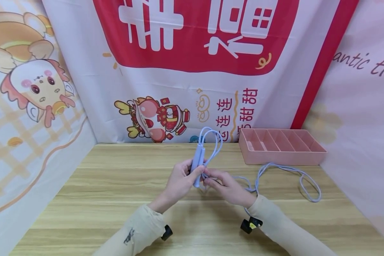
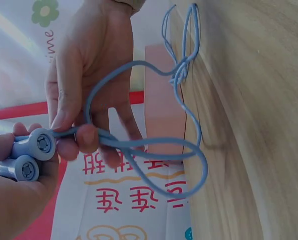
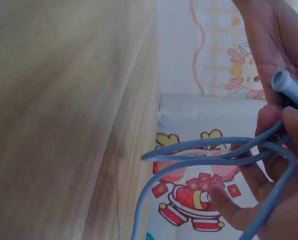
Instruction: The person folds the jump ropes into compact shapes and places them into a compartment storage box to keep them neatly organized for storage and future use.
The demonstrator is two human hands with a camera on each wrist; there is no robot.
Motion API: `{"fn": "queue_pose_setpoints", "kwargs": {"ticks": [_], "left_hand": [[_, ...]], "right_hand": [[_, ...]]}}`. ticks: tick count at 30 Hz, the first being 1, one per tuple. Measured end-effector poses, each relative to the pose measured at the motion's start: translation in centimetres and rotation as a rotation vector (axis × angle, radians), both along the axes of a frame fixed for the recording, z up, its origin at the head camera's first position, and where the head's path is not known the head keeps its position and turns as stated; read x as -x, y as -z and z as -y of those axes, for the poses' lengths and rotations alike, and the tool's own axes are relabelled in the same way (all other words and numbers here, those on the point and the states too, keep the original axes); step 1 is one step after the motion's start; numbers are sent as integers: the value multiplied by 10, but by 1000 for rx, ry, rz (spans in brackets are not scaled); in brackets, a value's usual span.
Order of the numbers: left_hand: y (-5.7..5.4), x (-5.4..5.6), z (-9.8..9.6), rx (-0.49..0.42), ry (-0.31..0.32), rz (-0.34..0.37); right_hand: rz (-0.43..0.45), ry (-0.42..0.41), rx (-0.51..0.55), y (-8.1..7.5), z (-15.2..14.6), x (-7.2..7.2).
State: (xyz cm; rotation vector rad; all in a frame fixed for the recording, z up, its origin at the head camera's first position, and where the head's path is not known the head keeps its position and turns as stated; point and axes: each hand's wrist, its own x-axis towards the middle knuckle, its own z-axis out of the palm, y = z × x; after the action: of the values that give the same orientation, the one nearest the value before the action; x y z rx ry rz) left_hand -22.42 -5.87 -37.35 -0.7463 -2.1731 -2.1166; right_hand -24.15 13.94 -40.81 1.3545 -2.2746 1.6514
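Note:
A light blue jump rope is held up over the table's middle in the head view. My left hand [image 1: 179,179] grips its two handles [image 1: 197,156] side by side, thumb across them. Close against it, my right hand [image 1: 228,186] pinches the blue cord [image 2: 139,143] between thumb and index finger, just beyond the handle ends in the left wrist view. A doubled loop of cord rises above the handles. More cord trails past the right wrist onto the table at the right. In the right wrist view one handle end [image 3: 283,80] shows; part of the rope is hidden behind fingers.
A pink divided organizer box [image 1: 284,158] stands at the table's back right, with loose cord lying in front of it. The wooden table [image 1: 115,170] meets printed cloth [image 1: 185,81] at the back. More patterned cloth hangs on both sides.

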Motion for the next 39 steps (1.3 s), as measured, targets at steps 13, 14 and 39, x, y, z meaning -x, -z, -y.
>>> {"fn": "queue_pose_setpoints", "kwargs": {"ticks": [13, 14, 39], "left_hand": [[-14, 7, 17, 20, -126, -79], [-15, 8, 19, 16, -139, -91], [9, 33, 76, 678, 237, -88]], "right_hand": [[-15, 81, -138, 3, -7, 10], [-18, 93, -153, 3, -8, 11], [-248, 109, -483, -29, -40, 20]]}}
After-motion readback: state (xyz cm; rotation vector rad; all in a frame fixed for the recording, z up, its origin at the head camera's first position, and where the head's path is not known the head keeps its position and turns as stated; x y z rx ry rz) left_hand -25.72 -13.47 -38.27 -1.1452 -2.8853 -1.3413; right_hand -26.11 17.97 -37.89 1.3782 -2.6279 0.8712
